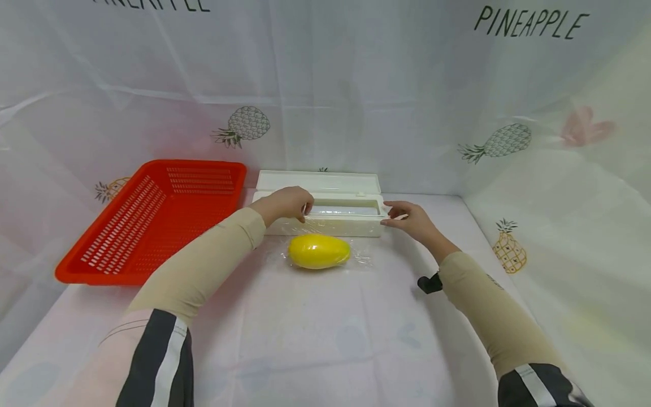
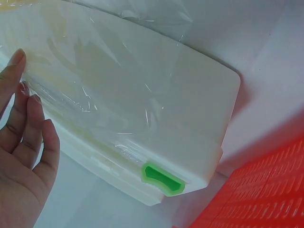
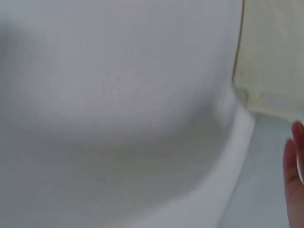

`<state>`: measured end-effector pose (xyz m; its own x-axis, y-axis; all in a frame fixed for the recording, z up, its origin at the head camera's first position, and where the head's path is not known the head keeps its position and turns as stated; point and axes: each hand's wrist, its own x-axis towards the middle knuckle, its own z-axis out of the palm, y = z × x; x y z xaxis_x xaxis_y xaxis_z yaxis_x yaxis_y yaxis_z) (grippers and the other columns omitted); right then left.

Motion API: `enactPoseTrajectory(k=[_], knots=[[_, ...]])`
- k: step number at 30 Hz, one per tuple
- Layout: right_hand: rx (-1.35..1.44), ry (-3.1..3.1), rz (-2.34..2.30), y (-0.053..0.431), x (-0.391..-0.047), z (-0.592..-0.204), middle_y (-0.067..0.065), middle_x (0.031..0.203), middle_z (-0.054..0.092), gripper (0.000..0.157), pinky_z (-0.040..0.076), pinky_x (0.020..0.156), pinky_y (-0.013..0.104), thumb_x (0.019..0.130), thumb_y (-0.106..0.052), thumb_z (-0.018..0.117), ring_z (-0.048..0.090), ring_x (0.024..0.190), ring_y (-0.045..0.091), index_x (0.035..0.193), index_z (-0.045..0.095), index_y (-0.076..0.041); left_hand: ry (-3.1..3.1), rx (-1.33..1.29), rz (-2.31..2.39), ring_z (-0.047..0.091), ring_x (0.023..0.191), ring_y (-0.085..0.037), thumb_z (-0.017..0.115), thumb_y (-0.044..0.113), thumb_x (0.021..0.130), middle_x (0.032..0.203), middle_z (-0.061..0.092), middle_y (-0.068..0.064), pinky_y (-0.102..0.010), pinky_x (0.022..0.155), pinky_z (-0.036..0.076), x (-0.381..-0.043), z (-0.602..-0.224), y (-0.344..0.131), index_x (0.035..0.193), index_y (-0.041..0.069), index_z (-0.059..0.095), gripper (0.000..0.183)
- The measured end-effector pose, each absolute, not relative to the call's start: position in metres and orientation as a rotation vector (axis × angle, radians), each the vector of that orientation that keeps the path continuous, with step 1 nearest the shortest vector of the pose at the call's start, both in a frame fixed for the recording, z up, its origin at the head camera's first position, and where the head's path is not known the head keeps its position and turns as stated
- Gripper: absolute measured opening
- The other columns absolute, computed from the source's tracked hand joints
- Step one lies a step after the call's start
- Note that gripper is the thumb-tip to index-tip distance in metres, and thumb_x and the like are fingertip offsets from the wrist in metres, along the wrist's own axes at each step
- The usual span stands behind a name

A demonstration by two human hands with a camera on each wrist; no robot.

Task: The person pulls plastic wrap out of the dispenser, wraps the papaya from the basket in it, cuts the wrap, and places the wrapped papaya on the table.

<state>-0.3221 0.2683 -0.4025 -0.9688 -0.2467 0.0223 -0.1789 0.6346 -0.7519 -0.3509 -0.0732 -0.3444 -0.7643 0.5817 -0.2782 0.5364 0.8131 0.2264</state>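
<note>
The left hand [image 1: 286, 204] partly hides one white box [image 1: 351, 228]; whether it pinches the film [image 2: 85, 97], I cannot tell. The right hand [image 1: 414, 221], fingertips parted, is at its three o'clock; one yellow fruit [image 1: 319, 251], six.

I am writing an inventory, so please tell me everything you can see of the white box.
The white box is long, smooth and apparently plastic. Its lid stands open along the back, showing a recess in the top. A green piece sits near its left end; clear film drapes over the front. It sits on the table, just behind a yellow object. The left hand is over its left half, the right hand at its right end; contact is unclear.
</note>
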Motion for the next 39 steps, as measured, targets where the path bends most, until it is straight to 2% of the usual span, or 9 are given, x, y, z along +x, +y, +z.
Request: enactPoseTrajectory(k=[8,11,15,22,27,32,35,38,39], knots=[[-0.6,2.685,-1.299,0.221,-0.312,-0.37,0.022,0.124,0.057,0.05,0.04,0.1,0.05,0.086,-0.012,0.075,0.05,0.116,0.037,0.131,0.057,0.0,2.657,0.853,0.213,0.054,0.079,-0.021,0.078,0.014,0.084,0.085,0.063,-0.003,-0.033,0.076,0.049,-0.351,-0.345,-0.076,0.083,0.01,0.063,0.016],[-0.672,2.618,-1.21,0.205,-0.317,-0.367,0.019,0.123,0.059,0.046,0.04,0.1,0.048,0.085,-0.007,0.075,0.05,0.116,0.036,0.127,0.058,0.001,2.66,0.856,0.215,0.054,0.079,-0.02,0.079,0.014,0.083,0.084,0.063,-0.003,-0.033,0.076,0.049,-0.352,-0.344,-0.075,0.082,0.01,0.063,0.016],[-0.762,2.591,-1.115,0.188,-0.331,-0.376,0.007,0.115,0.062,0.035,0.042,0.098,0.044,0.083,-0.006,0.077,0.052,0.112,0.028,0.115,0.063,-0.005,2.652,0.866,0.214,0.054,0.079,-0.02,0.079,0.014,0.083,0.083,0.062,-0.003,-0.032,0.076,0.049,-0.353,-0.345,-0.075,0.081,0.011,0.063,0.017],[-0.931,2.5,-1.053,0.163,-0.335,-0.373,0.005,0.108,0.065,0.014,0.049,0.091,0.04,0.086,0.004,0.07,0.058,0.102,0.023,0.098,0.07,-0.004,2.643,0.885,0.212,0.054,0.078,-0.019,0.079,0.015,0.083,0.082,0.062,-0.002,-0.032,0.074,0.048,-0.353,-0.343,-0.075,0.081,0.011,0.062,0.018],[-0.953,2.506,-0.958,0.157,-0.337,-0.37,0.004,0.1,0.068,0.02,0.053,0.084,0.034,0.089,0.009,0.063,0.062,0.093,0.021,0.095,0.076,-0.004,2.627,0.888,0.291,0.054,0.079,-0.021,0.079,0.012,0.082,0.086,0.062,-0.003,-0.031,0.073,0.049,-0.353,-0.344,-0.079,0.086,0.01,0.062,0.018],[-1.012,2.517,-0.833,0.154,-0.335,-0.369,0.006,0.105,0.069,0.031,0.051,0.087,0.035,0.093,0.012,0.051,0.062,0.101,0.025,0.104,0.075,-0.003,2.591,0.903,0.375,0.055,0.075,-0.02,0.079,0.009,0.082,0.085,0.061,-0.004,-0.028,0.069,0.051,-0.356,-0.347,-0.082,0.088,0.01,0.062,0.018],[-1.022,2.532,-0.792,0.153,-0.333,-0.371,0.005,0.11,0.067,0.032,0.05,0.091,0.036,0.093,0.009,0.049,0.061,0.106,0.025,0.109,0.074,-0.005,2.578,0.912,0.391,0.058,0.073,-0.019,0.079,0.009,0.083,0.083,0.062,-0.004,-0.028,0.067,0.051,-0.357,-0.349,-0.083,0.09,0.01,0.063,0.017],[-0.987,2.552,-0.79,0.152,-0.329,-0.374,0.003,0.112,0.066,0.022,0.049,0.093,0.039,0.093,-0.008,0.063,0.059,0.107,0.024,0.112,0.073,-0.007,2.564,0.907,0.382,0.06,0.072,-0.018,0.077,0.01,0.084,0.083,0.063,-0.004,-0.029,0.068,0.052,-0.357,-0.349,-0.083,0.093,0.01,0.065,0.015],[-0.971,2.559,-0.791,0.151,-0.327,-0.375,0.002,0.112,0.065,0.024,0.048,0.093,0.039,0.091,-0.017,0.069,0.058,0.107,0.023,0.113,0.072,-0.008,2.562,0.908,0.37,0.06,0.071,-0.018,0.077,0.01,0.084,0.083,0.063,-0.004,-0.029,0.069,0.052,-0.357,-0.349,-0.083,0.094,0.01,0.066,0.014]])
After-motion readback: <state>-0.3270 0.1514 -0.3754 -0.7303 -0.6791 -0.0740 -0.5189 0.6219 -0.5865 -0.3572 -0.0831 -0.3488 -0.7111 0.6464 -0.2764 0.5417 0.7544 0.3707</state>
